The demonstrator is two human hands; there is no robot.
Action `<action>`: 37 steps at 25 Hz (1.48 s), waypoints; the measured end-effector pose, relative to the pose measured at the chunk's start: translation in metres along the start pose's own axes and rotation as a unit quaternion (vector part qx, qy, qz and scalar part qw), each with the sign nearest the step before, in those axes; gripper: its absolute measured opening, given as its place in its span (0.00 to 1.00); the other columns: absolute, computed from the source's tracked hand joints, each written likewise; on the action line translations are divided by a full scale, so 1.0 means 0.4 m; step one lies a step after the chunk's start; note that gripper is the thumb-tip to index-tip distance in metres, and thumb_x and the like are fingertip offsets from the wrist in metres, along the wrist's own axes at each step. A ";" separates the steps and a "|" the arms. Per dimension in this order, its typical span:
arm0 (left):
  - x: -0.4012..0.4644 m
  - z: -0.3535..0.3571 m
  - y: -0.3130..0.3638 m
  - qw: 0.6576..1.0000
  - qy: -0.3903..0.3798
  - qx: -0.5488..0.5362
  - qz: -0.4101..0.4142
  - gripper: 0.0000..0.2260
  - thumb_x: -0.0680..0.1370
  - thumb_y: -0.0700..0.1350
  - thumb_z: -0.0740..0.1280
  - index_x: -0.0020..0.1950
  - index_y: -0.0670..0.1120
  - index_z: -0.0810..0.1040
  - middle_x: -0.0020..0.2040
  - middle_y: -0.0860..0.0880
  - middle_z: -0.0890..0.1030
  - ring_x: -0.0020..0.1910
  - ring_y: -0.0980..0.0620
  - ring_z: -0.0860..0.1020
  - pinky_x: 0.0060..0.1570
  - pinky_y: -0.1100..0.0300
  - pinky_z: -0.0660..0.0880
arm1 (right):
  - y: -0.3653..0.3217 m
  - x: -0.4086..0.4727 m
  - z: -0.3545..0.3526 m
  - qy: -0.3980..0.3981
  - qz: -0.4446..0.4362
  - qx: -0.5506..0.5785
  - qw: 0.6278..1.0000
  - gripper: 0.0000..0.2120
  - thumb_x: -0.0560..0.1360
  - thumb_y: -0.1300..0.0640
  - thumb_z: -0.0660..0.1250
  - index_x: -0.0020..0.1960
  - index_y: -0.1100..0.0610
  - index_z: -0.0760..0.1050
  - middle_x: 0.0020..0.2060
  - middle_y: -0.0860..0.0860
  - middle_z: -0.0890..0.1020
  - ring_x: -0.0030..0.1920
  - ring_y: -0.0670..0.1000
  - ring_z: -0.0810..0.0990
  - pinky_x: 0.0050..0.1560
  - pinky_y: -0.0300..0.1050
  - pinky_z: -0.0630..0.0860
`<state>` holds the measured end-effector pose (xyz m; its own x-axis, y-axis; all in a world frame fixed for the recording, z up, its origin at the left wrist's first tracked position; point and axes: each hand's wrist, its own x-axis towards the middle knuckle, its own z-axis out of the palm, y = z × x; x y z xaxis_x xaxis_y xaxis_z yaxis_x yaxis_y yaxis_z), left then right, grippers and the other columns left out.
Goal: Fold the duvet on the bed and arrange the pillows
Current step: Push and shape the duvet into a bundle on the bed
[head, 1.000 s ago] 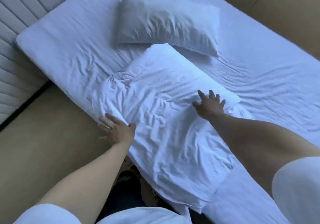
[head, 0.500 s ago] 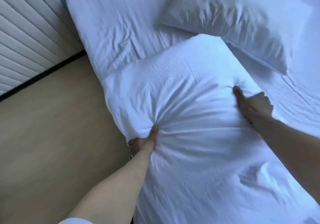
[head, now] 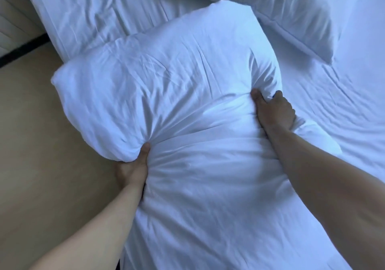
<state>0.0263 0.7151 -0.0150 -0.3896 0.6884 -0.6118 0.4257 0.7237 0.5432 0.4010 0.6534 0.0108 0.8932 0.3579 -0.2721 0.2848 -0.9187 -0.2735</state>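
Note:
A white pillow (head: pixel 166 77) fills the middle of the view, lifted off the bed and bunched where I hold it. My left hand (head: pixel 133 165) grips its left edge from below, thumb pressed into the cloth. My right hand (head: pixel 273 111) clutches its right edge, fingers curled into the fabric. A second white pillow (head: pixel 281 9) lies at the head of the bed, behind and to the right. Under both spreads the white bed sheet (head: pixel 343 102), wrinkled. I cannot pick out a duvet.
Beige floor (head: pixel 41 144) runs along the left of the bed. A ribbed pale wall panel (head: pixel 10 19) with a dark base strip stands at the upper left corner. The mattress edge (head: pixel 58 46) drops off just left of the held pillow.
Both hands went from lying flat on the pillow to gripping its sides. The pillow has risen and bunched up, and my view has moved closer toward the head of the bed.

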 end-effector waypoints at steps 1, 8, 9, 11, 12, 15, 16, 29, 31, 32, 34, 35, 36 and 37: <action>0.004 -0.017 0.004 1.000 -0.016 -0.003 0.005 0.28 0.65 0.67 0.78 0.55 0.49 0.80 0.56 0.51 0.81 0.57 0.49 0.79 0.55 0.58 0.71 | -0.002 -0.004 -0.012 -0.017 0.003 0.009 1.000 0.36 0.72 0.24 0.58 0.54 0.59 0.74 0.54 0.61 0.82 0.59 0.64 0.79 0.60 0.58 0.72; -0.041 -0.176 0.097 0.990 -0.114 -0.070 -0.036 0.26 0.61 0.66 0.82 0.47 0.51 0.79 0.49 0.52 0.83 0.51 0.46 0.82 0.58 0.50 0.79 | -0.091 -0.134 -0.196 -0.016 0.065 0.127 0.990 0.23 0.76 0.35 0.66 0.51 0.55 0.80 0.47 0.58 0.82 0.55 0.62 0.80 0.48 0.50 0.70; -0.056 -0.210 0.125 0.988 -0.128 -0.083 -0.035 0.26 0.63 0.62 0.82 0.49 0.49 0.78 0.50 0.51 0.82 0.51 0.46 0.81 0.56 0.52 0.78 | -0.110 -0.164 -0.231 -0.006 0.070 0.147 0.987 0.21 0.76 0.36 0.66 0.49 0.55 0.80 0.42 0.56 0.81 0.52 0.62 0.79 0.47 0.49 0.69; -0.074 -0.273 0.180 0.982 -0.159 -0.098 -0.021 0.25 0.66 0.57 0.82 0.55 0.47 0.77 0.50 0.50 0.81 0.50 0.46 0.80 0.53 0.53 0.76 | -0.151 -0.230 -0.299 0.012 0.084 0.176 0.981 0.21 0.76 0.38 0.67 0.45 0.57 0.79 0.35 0.52 0.78 0.46 0.60 0.77 0.45 0.48 0.67; -0.078 -0.304 0.214 0.981 -0.170 -0.098 -0.010 0.26 0.67 0.56 0.82 0.56 0.47 0.77 0.49 0.50 0.81 0.50 0.46 0.80 0.53 0.54 0.75 | -0.172 -0.256 -0.333 0.021 0.087 0.183 0.979 0.21 0.76 0.38 0.67 0.44 0.57 0.79 0.34 0.51 0.78 0.44 0.59 0.76 0.44 0.48 0.68; -0.017 -0.419 0.358 0.976 -0.195 -0.095 0.019 0.31 0.64 0.58 0.84 0.59 0.46 0.77 0.53 0.48 0.81 0.51 0.46 0.80 0.55 0.54 0.76 | -0.287 -0.327 -0.433 0.043 0.088 0.210 0.973 0.22 0.74 0.36 0.67 0.44 0.56 0.80 0.35 0.53 0.82 0.38 0.59 0.80 0.43 0.47 0.72; 0.024 -0.460 0.415 0.975 -0.198 -0.097 0.034 0.33 0.63 0.59 0.84 0.59 0.45 0.77 0.55 0.48 0.81 0.52 0.45 0.80 0.56 0.54 0.76 | -0.338 -0.351 -0.459 0.050 0.090 0.216 0.971 0.22 0.74 0.36 0.66 0.44 0.56 0.80 0.34 0.54 0.83 0.38 0.58 0.81 0.43 0.47 0.72; 0.514 -0.815 1.305 0.930 -0.259 -0.017 0.260 0.49 0.51 0.73 0.81 0.62 0.44 0.80 0.57 0.49 0.84 0.54 0.45 0.83 0.60 0.48 0.80 | -1.057 -0.450 -0.497 0.135 0.132 0.335 0.923 0.22 0.74 0.37 0.67 0.46 0.57 0.82 0.34 0.55 0.84 0.39 0.59 0.83 0.50 0.53 0.81; 0.537 -0.802 1.398 0.924 -0.249 -0.001 0.291 0.52 0.49 0.76 0.79 0.64 0.45 0.81 0.60 0.48 0.84 0.55 0.45 0.83 0.60 0.49 0.80 | -1.104 -0.419 -0.495 0.134 0.137 0.360 0.913 0.22 0.74 0.38 0.67 0.49 0.58 0.82 0.37 0.56 0.84 0.42 0.59 0.83 0.52 0.52 0.80; 0.559 -0.790 1.472 0.919 -0.247 0.010 0.307 0.51 0.53 0.76 0.78 0.65 0.44 0.80 0.61 0.48 0.84 0.56 0.44 0.83 0.61 0.49 0.79 | -1.148 -0.374 -0.483 0.130 0.144 0.373 0.907 0.23 0.74 0.38 0.68 0.49 0.58 0.82 0.38 0.56 0.84 0.44 0.60 0.83 0.53 0.52 0.80; 0.577 -0.741 1.612 0.909 -0.238 0.037 0.339 0.46 0.62 0.72 0.77 0.68 0.41 0.78 0.63 0.45 0.82 0.60 0.42 0.81 0.62 0.51 0.77 | -1.211 -0.279 -0.464 0.136 0.156 0.389 0.897 0.22 0.74 0.38 0.68 0.51 0.58 0.82 0.44 0.58 0.85 0.50 0.61 0.84 0.56 0.52 0.79; 0.595 -0.711 1.678 0.907 -0.237 0.045 0.346 0.44 0.64 0.71 0.77 0.69 0.40 0.77 0.64 0.44 0.81 0.61 0.42 0.80 0.62 0.53 0.76 | -1.248 -0.231 -0.460 0.134 0.160 0.402 0.891 0.22 0.75 0.39 0.68 0.53 0.58 0.82 0.47 0.59 0.85 0.52 0.62 0.83 0.57 0.51 0.78; 0.614 -0.686 1.736 0.906 -0.234 0.050 0.349 0.44 0.66 0.69 0.76 0.69 0.39 0.76 0.65 0.43 0.80 0.62 0.42 0.80 0.61 0.54 0.75 | -1.281 -0.184 -0.456 0.130 0.163 0.417 0.885 0.23 0.76 0.39 0.68 0.54 0.58 0.82 0.49 0.59 0.85 0.54 0.62 0.82 0.57 0.51 0.77; 0.626 -0.665 1.792 0.904 -0.229 0.056 0.356 0.44 0.67 0.69 0.76 0.70 0.38 0.75 0.66 0.42 0.80 0.62 0.42 0.79 0.59 0.55 0.75 | -1.316 -0.140 -0.459 0.129 0.169 0.427 0.879 0.23 0.76 0.39 0.67 0.55 0.58 0.82 0.49 0.59 0.84 0.54 0.62 0.82 0.57 0.51 0.76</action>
<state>0.0166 1.4192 0.3742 0.3837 0.8674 -0.3167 0.5249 0.0773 0.8477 0.2648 1.0863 0.3395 0.9572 -0.0612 -0.2830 -0.2781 -0.4660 -0.8399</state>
